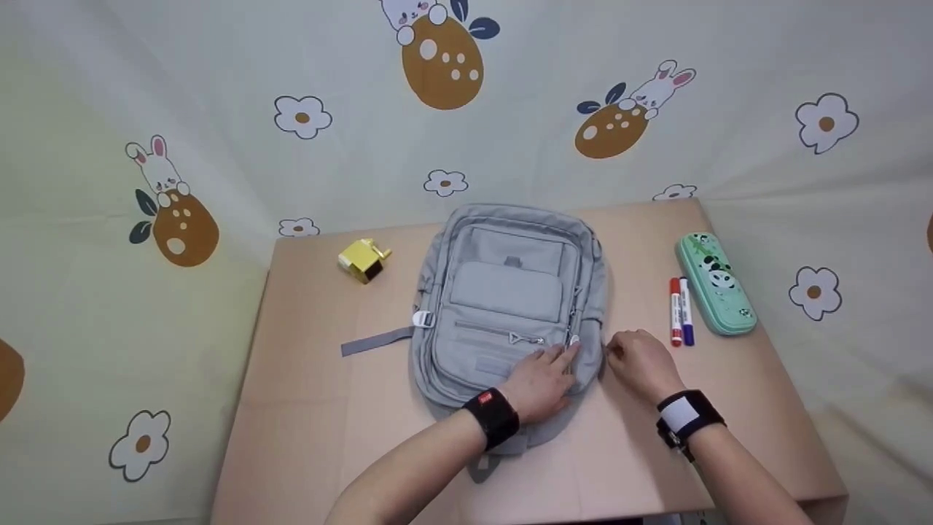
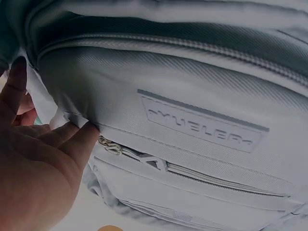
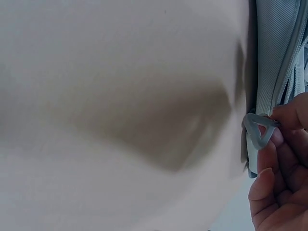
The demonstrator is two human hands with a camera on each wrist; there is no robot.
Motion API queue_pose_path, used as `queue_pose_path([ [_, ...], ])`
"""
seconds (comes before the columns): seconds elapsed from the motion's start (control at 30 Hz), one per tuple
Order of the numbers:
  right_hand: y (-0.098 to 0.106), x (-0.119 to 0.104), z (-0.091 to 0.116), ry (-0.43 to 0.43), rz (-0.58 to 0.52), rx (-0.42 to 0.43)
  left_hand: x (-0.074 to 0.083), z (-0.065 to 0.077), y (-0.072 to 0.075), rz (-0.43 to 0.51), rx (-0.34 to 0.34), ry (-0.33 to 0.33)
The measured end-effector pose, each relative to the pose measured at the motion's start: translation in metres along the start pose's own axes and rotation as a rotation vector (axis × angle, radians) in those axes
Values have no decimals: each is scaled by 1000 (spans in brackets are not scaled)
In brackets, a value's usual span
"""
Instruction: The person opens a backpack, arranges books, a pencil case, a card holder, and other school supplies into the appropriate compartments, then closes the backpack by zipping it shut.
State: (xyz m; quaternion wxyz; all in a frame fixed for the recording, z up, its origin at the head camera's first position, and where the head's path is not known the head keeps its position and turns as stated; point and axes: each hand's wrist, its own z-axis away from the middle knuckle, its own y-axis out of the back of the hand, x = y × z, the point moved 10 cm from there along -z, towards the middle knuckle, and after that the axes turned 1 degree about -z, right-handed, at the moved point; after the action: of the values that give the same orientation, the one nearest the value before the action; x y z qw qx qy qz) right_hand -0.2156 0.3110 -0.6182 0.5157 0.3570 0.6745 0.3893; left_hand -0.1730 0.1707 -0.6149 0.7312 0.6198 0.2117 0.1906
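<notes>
A grey backpack (image 1: 506,288) lies on the table with its front pockets facing up. My left hand (image 1: 538,386) rests on its lower right front, fingers extended. In the left wrist view, those fingertips press the fabric beside the end of a front pocket zipper (image 2: 216,182), near a raised label (image 2: 202,122). At the bag's right side my right hand (image 1: 645,364) pinches a triangular zipper pull (image 3: 251,129) between thumb and fingers. A side zipper (image 3: 288,62) runs along the bag just above that pull in the right wrist view.
A yellow pencil sharpener (image 1: 362,260) stands at the back left of the table (image 1: 306,415). On the right lie a red marker (image 1: 676,310), a blue marker (image 1: 686,313) and a green panda pencil case (image 1: 718,284). A loose strap (image 1: 375,341) extends left from the bag.
</notes>
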Motion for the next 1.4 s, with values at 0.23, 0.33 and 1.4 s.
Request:
queue_pose_path([
  [0.23,1,-3,2,6,10,-11,0,0,0,15,-11,11],
  [0.33,1,-6,4,8,16,-25,0,0,1,10,-1,13],
  [1.4,2,-5,21,-86,-16,-43,7,14,-6,47,18,1],
])
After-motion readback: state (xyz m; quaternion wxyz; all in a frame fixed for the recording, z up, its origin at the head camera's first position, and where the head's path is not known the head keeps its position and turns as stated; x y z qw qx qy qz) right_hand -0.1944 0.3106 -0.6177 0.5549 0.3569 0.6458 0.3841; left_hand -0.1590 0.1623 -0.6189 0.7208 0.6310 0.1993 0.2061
